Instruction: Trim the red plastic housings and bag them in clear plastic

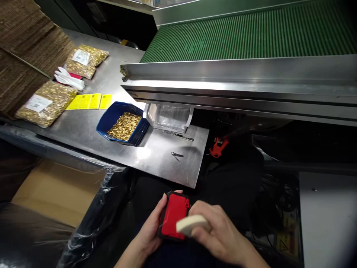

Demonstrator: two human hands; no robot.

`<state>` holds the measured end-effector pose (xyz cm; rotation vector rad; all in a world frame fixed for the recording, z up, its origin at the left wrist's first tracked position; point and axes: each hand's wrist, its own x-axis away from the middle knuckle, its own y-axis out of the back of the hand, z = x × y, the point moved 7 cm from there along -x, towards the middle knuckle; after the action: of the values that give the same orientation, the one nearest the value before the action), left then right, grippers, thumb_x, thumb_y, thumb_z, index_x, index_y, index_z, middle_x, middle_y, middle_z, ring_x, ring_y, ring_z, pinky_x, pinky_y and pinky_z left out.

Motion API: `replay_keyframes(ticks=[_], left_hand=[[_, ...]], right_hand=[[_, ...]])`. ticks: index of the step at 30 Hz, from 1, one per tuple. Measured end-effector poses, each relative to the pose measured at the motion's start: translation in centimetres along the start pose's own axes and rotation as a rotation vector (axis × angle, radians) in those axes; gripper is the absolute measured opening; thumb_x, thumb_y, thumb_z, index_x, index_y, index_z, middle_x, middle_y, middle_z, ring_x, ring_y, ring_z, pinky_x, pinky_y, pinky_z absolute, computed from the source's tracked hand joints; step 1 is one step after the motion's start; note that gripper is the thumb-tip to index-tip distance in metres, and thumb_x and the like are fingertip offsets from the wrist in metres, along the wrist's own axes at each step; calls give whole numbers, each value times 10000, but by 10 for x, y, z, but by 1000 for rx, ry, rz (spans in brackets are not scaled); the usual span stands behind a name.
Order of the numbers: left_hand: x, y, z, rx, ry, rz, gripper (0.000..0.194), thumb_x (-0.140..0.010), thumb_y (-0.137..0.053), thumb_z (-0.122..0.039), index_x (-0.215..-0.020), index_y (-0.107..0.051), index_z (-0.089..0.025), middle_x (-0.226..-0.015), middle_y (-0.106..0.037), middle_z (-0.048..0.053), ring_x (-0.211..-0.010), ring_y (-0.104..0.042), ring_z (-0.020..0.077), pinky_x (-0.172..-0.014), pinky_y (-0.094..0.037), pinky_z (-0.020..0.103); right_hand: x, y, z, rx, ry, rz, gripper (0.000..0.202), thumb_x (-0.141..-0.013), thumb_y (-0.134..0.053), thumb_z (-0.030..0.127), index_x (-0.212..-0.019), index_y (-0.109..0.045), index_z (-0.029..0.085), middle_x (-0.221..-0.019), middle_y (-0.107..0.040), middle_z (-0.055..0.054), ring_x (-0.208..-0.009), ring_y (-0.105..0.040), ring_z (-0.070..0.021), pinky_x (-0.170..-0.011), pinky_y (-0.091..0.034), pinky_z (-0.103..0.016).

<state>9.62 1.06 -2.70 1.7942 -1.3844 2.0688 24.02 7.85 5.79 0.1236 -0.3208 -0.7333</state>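
Nearby: red-and-black case (pixel 174 214) in the left hand (pixel 150 230), pale block (pixel 192 223) in the right hand (pixel 223 234)

Nearest: left hand grasps the red-and-black case along its left side, thumb on the edge, red face up. Right hand closed on the pale block, fingers curled round it.

Bearing: case lies just left of the right hand; left hand, already around it, is nearer. Its long axis runs away from the body, far end leaning slightly right. Pale block lies crosswise to that, free end pointing left over the near right part of the red face. Contact between the two: cannot tell.

Beyond: metal table (pixel 156 160), small metal tool (pixel 177 155) near its close edge. Orange object (pixel 219 147) off to the right of the table.

Farther: blue bin (pixel 111 117) with gold-coloured pieces (pixel 125 125), clear tray (pixel 171 117) beside it.

Farthest: ribbed green belt (pixel 245 37) behind a metal rail (pixel 223 72).
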Motion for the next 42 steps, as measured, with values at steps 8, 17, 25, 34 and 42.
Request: replay_keyframes(ticks=[8, 17, 25, 34, 42], left_hand=[[1, -3, 1, 10, 48, 42, 589, -1021, -535, -529, -1399, -624, -86, -1100, -800, 202, -969, -776, 296, -916, -584, 391], [-4, 11, 2, -89, 16, -85, 511, -993, -611, -462, -1345, -670, -96, -1108, -807, 161, -965, -768, 270, -904, -594, 350], [-2, 10, 5, -104, 15, -102, 558, -995, -607, -478, -1391, -622, -84, -1068, -811, 173, -870, -773, 267, -801, -619, 353], [-3, 12, 6, -81, 29, -115, 513, -995, -614, -464, -1341, -653, -87, -1052, -811, 176, -845, -775, 276, -790, -629, 386], [-3, 15, 7, -69, 22, -122, 483, -990, -631, -459, -1297, -687, -91, -1066, -815, 167, -857, -776, 266, -802, -625, 368]], right_hand=[[6, -10, -8, 414, -48, 172, 61, -1009, -526, 292, -1031, -567, 253, -866, -706, 26, -712, -640, -165, -631, -330, -295], [-4, -24, -8, 678, -62, 191, 100, -1038, -464, 291, -1026, -548, 236, -799, -754, 12, -620, -691, -177, -543, -218, -334], [-11, -19, -7, 653, -104, 193, 109, -1046, -484, 300, -1073, -571, 241, -847, -784, 8, -658, -723, -181, -545, -219, -316], [-14, -19, -12, 653, -96, 208, 78, -1029, -509, 303, -1051, -561, 249, -841, -786, 19, -660, -733, -179, -539, -193, -318], [-18, -22, -13, 632, -69, 223, 125, -1047, -493, 341, -1079, -578, 255, -870, -789, 16, -680, -733, -183, -548, -176, -315]])
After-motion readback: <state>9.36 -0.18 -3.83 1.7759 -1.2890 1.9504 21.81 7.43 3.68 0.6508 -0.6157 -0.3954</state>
